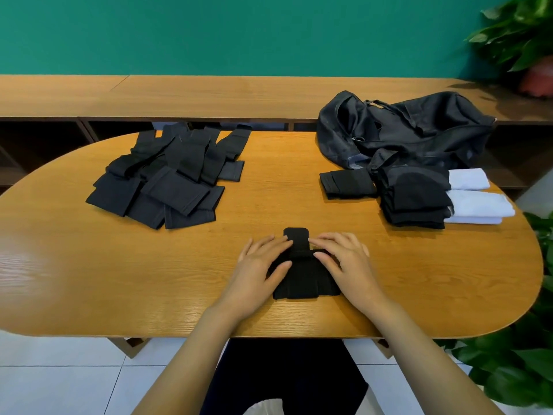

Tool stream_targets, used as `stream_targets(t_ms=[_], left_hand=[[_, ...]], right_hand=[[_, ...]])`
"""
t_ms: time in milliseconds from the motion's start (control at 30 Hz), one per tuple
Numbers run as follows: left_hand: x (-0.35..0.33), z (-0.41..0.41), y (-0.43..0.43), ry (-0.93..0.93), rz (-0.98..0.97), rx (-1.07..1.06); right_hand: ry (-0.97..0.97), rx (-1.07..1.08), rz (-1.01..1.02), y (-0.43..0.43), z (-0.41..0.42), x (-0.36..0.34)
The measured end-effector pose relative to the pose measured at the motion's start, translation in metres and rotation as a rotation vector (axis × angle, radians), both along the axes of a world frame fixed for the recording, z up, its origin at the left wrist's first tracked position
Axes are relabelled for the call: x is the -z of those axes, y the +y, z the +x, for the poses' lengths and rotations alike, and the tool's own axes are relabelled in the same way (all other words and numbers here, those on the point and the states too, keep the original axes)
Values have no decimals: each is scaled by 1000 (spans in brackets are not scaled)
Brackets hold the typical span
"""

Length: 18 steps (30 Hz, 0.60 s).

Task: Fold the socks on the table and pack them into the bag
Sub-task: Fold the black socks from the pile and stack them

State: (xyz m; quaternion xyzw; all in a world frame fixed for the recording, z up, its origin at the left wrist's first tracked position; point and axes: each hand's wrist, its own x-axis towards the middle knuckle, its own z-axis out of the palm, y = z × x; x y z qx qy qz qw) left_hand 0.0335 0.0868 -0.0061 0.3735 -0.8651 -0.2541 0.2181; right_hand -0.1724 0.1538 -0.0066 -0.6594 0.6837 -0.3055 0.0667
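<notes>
Green wall, oval wooden table (269, 187), hands pressing black sock (305, 277)

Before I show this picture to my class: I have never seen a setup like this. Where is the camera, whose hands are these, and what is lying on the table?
There is no machine here. A person wears one wide-angle camera on the head, looking forward and down, so you see their own two bare arms. The left hand and right hand rest with straight fingers on a black sock on the wooden table, pressing it flat; neither grips it. On the left lies a loose pile of black socks. On the right sit folded black socks beside folded white socks, in front of a black bag.
</notes>
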Motion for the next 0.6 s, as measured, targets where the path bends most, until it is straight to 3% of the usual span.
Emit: stream_targets(t_ms=[133, 400, 600], left_hand=[[4, 17, 10, 63, 21, 89], [3, 20, 19, -119, -161, 146], [-5, 11, 25, -14, -180, 12]], right_hand=[[140, -104, 25, 20, 4, -3], [149, -199, 119, 32, 2, 0], [109, -144, -66, 34, 0, -1]])
